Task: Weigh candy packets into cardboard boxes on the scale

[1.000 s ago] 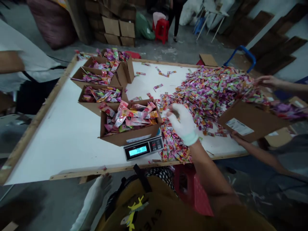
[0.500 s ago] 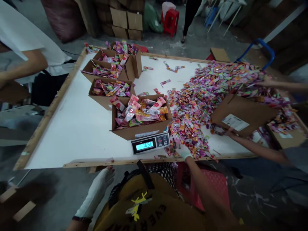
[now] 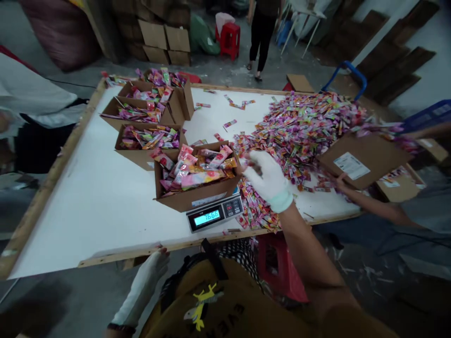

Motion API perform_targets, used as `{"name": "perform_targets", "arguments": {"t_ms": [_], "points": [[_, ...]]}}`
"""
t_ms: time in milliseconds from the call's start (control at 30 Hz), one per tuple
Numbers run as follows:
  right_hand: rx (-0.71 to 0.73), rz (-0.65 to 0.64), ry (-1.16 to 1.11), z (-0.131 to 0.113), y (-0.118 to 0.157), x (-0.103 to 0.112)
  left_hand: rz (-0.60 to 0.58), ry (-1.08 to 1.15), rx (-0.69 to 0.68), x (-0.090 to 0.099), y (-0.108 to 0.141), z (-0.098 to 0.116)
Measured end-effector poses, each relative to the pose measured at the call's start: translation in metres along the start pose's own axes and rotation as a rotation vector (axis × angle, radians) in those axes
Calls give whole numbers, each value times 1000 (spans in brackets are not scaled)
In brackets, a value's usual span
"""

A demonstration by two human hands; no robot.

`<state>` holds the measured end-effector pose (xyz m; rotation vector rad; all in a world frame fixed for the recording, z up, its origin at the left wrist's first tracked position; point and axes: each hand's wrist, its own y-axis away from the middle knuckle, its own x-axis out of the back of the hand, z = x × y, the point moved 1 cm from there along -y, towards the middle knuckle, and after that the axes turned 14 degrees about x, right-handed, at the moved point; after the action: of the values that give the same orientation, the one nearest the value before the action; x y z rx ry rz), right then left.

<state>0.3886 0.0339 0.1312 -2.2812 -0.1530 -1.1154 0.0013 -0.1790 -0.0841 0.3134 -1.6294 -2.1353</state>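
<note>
My right hand (image 3: 268, 180), in a white glove with bare fingertips, is just right of an open cardboard box (image 3: 190, 202). Its thumb and fingers are apart, with nothing visible between them. The box is full of wrapped candy sticks, and a pink-and-yellow candy stick (image 3: 202, 178) lies across the top. Under the box stands a digital scale (image 3: 214, 213) with a lit display that seems to read 7666. Low at the table's front edge, my gloved left hand (image 3: 151, 272) hangs with its fingers stretched out, holding nothing.
A big heap of candy sticks (image 3: 303, 126) covers the right of the white table (image 3: 105, 211). More filled boxes (image 3: 137, 157) stand behind at left. At right, a co-worker's hands tilt a cardboard box (image 3: 366, 159) by the heap. Another person stands at left.
My right hand has risen from the heap at the front edge to beside the box. Another candy stick now lies on top, and the scale's reading went from about 7656 to 7666.
</note>
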Motion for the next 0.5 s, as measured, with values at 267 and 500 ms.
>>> {"name": "perform_targets", "arguments": {"t_ms": [267, 500], "points": [[-807, -623, 140, 87, 170, -112, 123, 26, 59, 32, 2, -21], [-891, -658, 136, 101, 208, -134, 77, -9, 51, 29, -7, -9]]}}
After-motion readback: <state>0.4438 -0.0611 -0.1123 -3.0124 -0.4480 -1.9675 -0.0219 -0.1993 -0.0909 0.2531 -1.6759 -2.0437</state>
